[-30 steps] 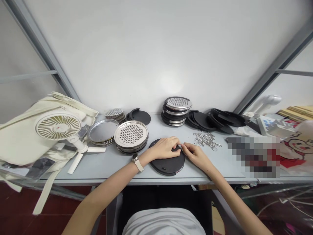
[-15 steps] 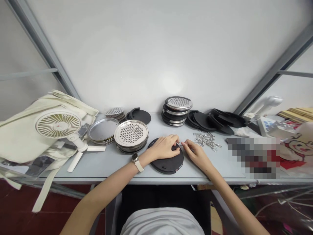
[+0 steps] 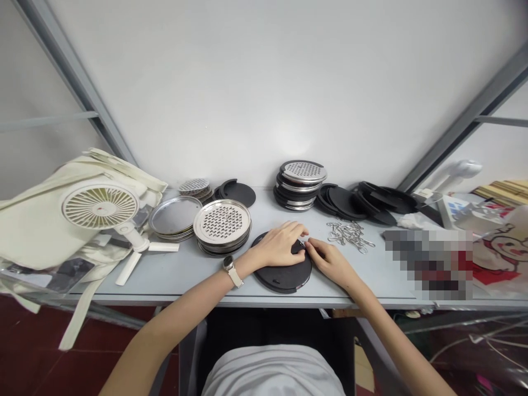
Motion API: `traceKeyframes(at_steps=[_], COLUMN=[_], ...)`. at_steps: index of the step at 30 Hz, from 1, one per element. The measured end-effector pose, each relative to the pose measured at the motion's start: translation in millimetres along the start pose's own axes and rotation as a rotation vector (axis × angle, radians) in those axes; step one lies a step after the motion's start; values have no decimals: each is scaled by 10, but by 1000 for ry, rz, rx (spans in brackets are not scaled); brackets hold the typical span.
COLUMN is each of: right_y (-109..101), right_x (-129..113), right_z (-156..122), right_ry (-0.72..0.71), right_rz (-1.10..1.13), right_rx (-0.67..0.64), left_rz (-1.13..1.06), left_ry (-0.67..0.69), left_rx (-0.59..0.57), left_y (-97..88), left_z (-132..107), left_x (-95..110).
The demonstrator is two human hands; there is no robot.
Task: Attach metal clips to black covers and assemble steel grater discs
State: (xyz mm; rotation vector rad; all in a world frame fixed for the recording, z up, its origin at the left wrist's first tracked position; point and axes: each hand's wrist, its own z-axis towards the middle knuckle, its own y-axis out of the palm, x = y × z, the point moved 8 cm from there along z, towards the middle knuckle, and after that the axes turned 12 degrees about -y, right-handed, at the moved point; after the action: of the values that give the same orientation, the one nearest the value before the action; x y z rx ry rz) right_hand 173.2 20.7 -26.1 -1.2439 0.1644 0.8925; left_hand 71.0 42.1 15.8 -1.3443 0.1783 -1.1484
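A round black disc lies flat on the grey table in front of me. My left hand, with a watch on its wrist, rests on the disc's top with its fingers curled at the right rim. My right hand meets it there, fingertips pinched on a small metal ring at the disc's edge. A loose pile of similar metal rings lies just right of the hands.
Perforated steel discs and plain steel trays are stacked at the left. A mixed stack and black discs stand at the back. A white fan lies on a cream bag. Clutter fills the right end.
Both hands stay at the disc's right rim with only small finger movements. The view has shifted slightly.
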Motion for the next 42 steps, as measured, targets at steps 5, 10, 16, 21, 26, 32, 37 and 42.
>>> traceKeyframes(at_steps=[5,10,16,21,26,32,37,42], right_y=[0,-18,-18,-13,-8,23,31,44], right_x=[-12,-23,-17,-7,16,87,132,146], right_z=[2,-4,-10,-12,-19,-26,-27,-28], right_ry=[-9,-18,-17,-6,1,37,47,61], right_rz=[-6,-20,-20,-26,-8,60,84,99], right_rx=[4,10,7,7,9,7,21,13], left_rz=[-20,-1,7,-16,-19,-92,-135,-194], left_ry=[64,82,78,105,103,105,86,75], left_rx=[-30,-50,-45,-38,-60,-65,-79,-79], left_y=[16,25,45,54,60,47,56,50], left_z=[1,4,10,5,-2,2,19,33], left_x=[44,67,49,42,48,42,25,13])
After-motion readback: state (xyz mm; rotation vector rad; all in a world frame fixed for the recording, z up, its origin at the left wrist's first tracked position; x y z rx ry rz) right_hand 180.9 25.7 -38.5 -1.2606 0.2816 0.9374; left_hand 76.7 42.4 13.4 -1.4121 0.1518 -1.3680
